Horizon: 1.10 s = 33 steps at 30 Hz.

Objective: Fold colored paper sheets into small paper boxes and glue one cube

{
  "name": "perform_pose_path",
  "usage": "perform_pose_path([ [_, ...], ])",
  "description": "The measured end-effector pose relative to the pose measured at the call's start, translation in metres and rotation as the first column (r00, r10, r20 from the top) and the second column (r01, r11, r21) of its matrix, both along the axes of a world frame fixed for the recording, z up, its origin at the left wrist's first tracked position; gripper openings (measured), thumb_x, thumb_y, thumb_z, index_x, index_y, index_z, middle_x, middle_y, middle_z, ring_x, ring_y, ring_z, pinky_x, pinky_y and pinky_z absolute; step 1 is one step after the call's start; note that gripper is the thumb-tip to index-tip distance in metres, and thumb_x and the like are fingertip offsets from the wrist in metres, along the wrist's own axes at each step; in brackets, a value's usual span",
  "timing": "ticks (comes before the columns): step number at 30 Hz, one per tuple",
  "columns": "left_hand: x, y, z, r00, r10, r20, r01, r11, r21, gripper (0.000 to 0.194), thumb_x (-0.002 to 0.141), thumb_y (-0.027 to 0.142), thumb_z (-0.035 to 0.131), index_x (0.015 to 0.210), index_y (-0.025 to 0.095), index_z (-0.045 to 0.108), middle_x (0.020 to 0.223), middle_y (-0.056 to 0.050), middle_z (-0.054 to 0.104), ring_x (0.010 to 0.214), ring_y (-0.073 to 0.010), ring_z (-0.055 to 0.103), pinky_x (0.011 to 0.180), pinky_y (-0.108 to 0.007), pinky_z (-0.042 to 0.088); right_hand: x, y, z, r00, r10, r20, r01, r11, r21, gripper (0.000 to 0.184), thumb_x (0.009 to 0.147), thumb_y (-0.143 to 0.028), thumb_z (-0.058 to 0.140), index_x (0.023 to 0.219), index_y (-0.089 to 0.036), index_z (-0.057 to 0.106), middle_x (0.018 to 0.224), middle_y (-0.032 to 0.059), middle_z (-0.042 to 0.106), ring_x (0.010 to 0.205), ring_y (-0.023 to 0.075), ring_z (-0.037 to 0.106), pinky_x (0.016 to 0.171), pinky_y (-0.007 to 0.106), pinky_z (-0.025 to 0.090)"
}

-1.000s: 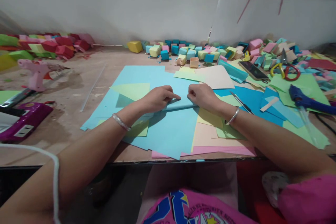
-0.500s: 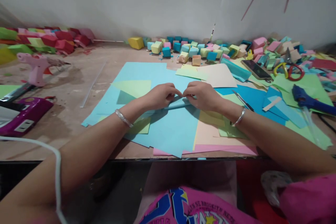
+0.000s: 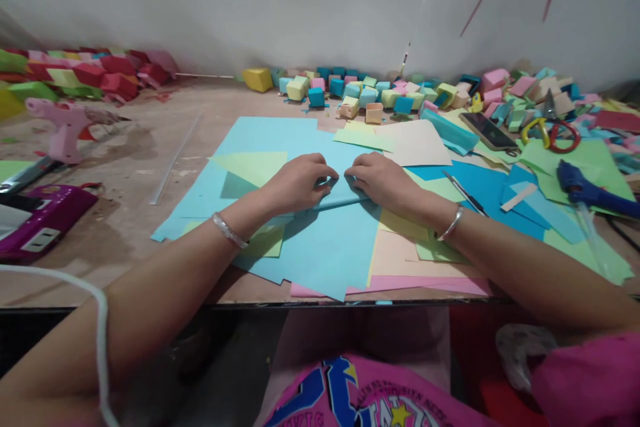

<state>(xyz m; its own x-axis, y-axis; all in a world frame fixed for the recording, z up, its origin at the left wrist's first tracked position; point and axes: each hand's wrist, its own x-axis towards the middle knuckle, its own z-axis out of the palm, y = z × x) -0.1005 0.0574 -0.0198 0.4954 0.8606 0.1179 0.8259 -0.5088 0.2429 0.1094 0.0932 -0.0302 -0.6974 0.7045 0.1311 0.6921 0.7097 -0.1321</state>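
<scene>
A light blue piece of paper, folded into a narrow band, lies across larger light blue sheets. My left hand grips its left part, thumb and fingers curled together. At its right part my right hand is closed on the paper in the same way, fingertips turned inward. A small gap separates the two hands. My fingers hide part of the folded edge. Just left of my left hand rests a pale green paper piece on the blue sheets.
Small coloured paper boxes line the wall. On the right lie a craft knife, a phone, scissors and a blue glue gun. A pink glue gun and purple power strip are left.
My hands have moved slightly apart along the folded blue paper; the fingertips nearly met before. The other things on the table lie as they were.
</scene>
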Motion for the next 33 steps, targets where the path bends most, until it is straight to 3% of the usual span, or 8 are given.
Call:
perform_pose_path([
  [3, 0.003, -0.003, 0.003, 0.999, 0.044, 0.001, -0.044, 0.998, -0.046, 0.03, 0.082, 0.021, 0.059, 0.11, 0.019, 0.069, 0.096, -0.008, 0.061, 0.08, -0.018, 0.057, 0.072, -0.029, 0.041, 0.001, -0.001, 0.004, 0.999, -0.001, 0.037, -0.001, 0.999, 0.043, 0.024, 0.089, -0.021, 0.052, 0.105, -0.018, 0.071, 0.1, 0.0112, 0.065, 0.094, 0.0236, 0.055, 0.074, 0.032, 0.037],
  [10, 0.005, -0.005, 0.004, 0.998, 0.05, -0.025, -0.051, 0.998, -0.029, 0.024, 0.081, 0.022, 0.061, 0.102, 0.019, 0.07, 0.087, -0.007, 0.064, 0.081, -0.0201, 0.057, 0.075, -0.031, 0.041, 0.004, 0.0, 0.002, 0.993, -0.05, -0.109, 0.043, 0.997, -0.06, 0.013, 0.083, -0.016, 0.058, 0.084, -0.019, 0.07, 0.091, 0.0054, 0.065, 0.089, 0.0184, 0.057, 0.072, 0.028, 0.038],
  [13, 0.004, -0.004, 0.005, 0.998, 0.052, -0.021, -0.052, 0.998, -0.038, 0.02, 0.081, 0.023, 0.061, 0.098, 0.018, 0.07, 0.088, -0.007, 0.063, 0.079, -0.019, 0.057, 0.074, -0.03, 0.042, 0.005, 0.002, 0.001, 0.99, -0.046, -0.133, 0.035, 0.996, -0.085, 0.014, 0.082, -0.017, 0.059, 0.091, -0.019, 0.07, 0.096, 0.0058, 0.065, 0.09, 0.0187, 0.057, 0.073, 0.028, 0.038],
  [17, 0.006, -0.007, 0.007, 0.997, 0.079, -0.014, -0.08, 0.994, -0.073, 0.019, 0.08, 0.021, 0.062, 0.098, 0.017, 0.069, 0.09, -0.007, 0.064, 0.076, -0.0178, 0.057, 0.069, -0.028, 0.041, 0.007, 0.002, 0.004, 0.998, -0.047, -0.047, 0.041, 0.994, -0.105, 0.026, 0.083, -0.02, 0.057, 0.107, -0.021, 0.066, 0.101, 0.0071, 0.064, 0.089, 0.0203, 0.056, 0.072, 0.03, 0.038],
  [21, 0.01, -0.01, 0.012, 0.994, 0.109, -0.016, -0.11, 0.991, -0.079, 0.028, 0.077, 0.019, 0.065, 0.104, 0.018, 0.069, 0.086, -0.005, 0.065, 0.074, -0.0167, 0.057, 0.068, -0.027, 0.04, 0.009, 0.001, 0.007, 1.0, 0.016, 0.002, -0.015, 0.995, -0.103, 0.019, 0.082, -0.024, 0.058, 0.099, -0.02, 0.066, 0.095, 0.0079, 0.063, 0.091, 0.022, 0.055, 0.072, 0.03, 0.037],
  [24, 0.011, -0.012, 0.013, 0.993, 0.117, -0.02, -0.118, 0.99, -0.078, 0.022, 0.076, 0.02, 0.065, 0.098, 0.019, 0.072, 0.082, -0.004, 0.067, 0.071, -0.0155, 0.057, 0.067, -0.026, 0.04, 0.01, 0.001, 0.007, 0.998, 0.034, -0.052, -0.039, 0.993, -0.107, 0.012, 0.079, -0.02, 0.06, 0.089, -0.018, 0.066, 0.095, 0.0079, 0.062, 0.089, 0.0201, 0.054, 0.072, 0.028, 0.037],
  [29, 0.011, -0.011, 0.009, 0.982, 0.18, 0.06, -0.174, 0.98, -0.094, 0.014, 0.077, 0.02, 0.061, 0.084, 0.018, 0.073, 0.079, -0.003, 0.07, 0.068, -0.0139, 0.057, 0.065, -0.025, 0.04, 0.009, 0.004, 0.008, 0.989, -0.03, -0.148, 0.004, 0.985, -0.173, 0.01, 0.079, -0.016, 0.058, 0.082, -0.018, 0.067, 0.083, 0.0028, 0.066, 0.076, 0.0152, 0.054, 0.069, 0.026, 0.036],
  [33, 0.01, -0.01, 0.008, 0.967, 0.224, 0.124, -0.207, 0.969, -0.131, 0.014, 0.075, 0.017, 0.063, 0.083, 0.017, 0.074, 0.077, -0.003, 0.07, 0.067, -0.0134, 0.057, 0.065, -0.025, 0.04, 0.007, 0.005, 0.009, 0.981, -0.062, -0.185, 0.021, 0.977, -0.214, 0.017, 0.084, -0.016, 0.051, 0.08, -0.018, 0.068, 0.083, 0.0032, 0.068, 0.077, 0.0154, 0.056, 0.069, 0.025, 0.036],
])
